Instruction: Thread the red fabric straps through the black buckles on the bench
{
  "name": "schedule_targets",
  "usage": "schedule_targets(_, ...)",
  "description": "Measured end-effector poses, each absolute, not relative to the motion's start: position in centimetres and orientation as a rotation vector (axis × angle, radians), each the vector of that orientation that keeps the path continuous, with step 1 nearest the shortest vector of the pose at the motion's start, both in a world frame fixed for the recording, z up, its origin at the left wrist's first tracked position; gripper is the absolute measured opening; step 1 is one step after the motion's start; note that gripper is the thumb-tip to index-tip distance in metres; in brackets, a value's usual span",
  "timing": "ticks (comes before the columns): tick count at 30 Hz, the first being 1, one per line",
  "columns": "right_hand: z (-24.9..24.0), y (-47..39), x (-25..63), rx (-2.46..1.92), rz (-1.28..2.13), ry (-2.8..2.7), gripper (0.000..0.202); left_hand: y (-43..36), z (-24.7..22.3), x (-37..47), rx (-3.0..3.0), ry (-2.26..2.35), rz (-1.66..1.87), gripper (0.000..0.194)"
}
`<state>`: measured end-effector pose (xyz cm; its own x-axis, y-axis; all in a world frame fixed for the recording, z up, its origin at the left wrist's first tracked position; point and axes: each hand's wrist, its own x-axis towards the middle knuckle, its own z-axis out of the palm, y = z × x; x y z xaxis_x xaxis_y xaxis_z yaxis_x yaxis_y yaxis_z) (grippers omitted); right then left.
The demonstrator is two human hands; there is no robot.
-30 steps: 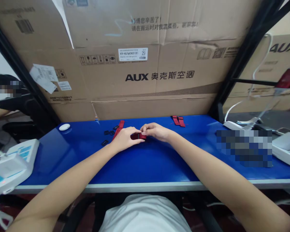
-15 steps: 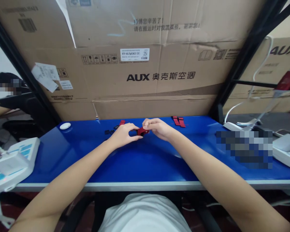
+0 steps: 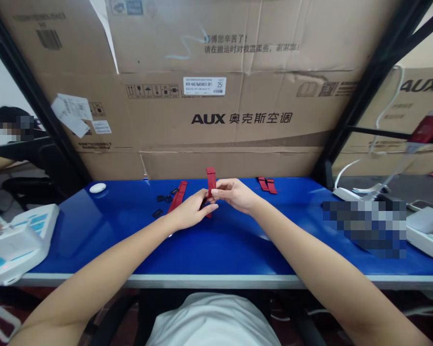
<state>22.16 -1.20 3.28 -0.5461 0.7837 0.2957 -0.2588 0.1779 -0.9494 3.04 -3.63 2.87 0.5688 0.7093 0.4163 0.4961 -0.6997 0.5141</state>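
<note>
A red webbing strap stands upright above the blue table, held between the thumb and fingers of my right hand. My left hand is closed around the strap's lower part from the left, its thumb in front. Something small and dark shows at the left fingertips, too hidden to name. The strap's lower end pokes out beneath my left thumb. Beside my left hand, another red strap lies on the table, with black plastic buckles next to it.
Red strap pieces with black parts lie at the back right. A white round object sits at the back left. White power strips flank the table. A large cardboard box stands behind it. Another person sits at far left.
The red strap, bunched low between my hands before, now stands up above my fingers. My left hand has shifted slightly down, uncovering more of the strap and buckles on the table.
</note>
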Motion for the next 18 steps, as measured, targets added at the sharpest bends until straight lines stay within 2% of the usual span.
schedule_targets(3, 3.7, -1.2, 22.2, -0.513, 1.406, -1.577, 0.024, -4.0, 2.7, 3.5, 2.477, 0.926, 0.853, 0.024)
schedule_targets(9, 6.1, -0.7, 25.0, -0.483, 1.297, -1.213, 0.025, -3.8, 2.0, 2.7, 2.322, 0.919, 0.505, 0.025)
schedule_targets(12, 6.0, -0.3, 25.4, -0.558, 1.328, -1.179, 0.026, -3.1, 1.7, 2.4, 2.209, 0.959, 0.589, 0.027)
schedule_targets(18, 2.3, 0.0, 21.5, -0.766, 1.497, -1.348, 0.029, -2.5, 1.8, 2.8, 2.012, 1.016, 0.758, 0.045)
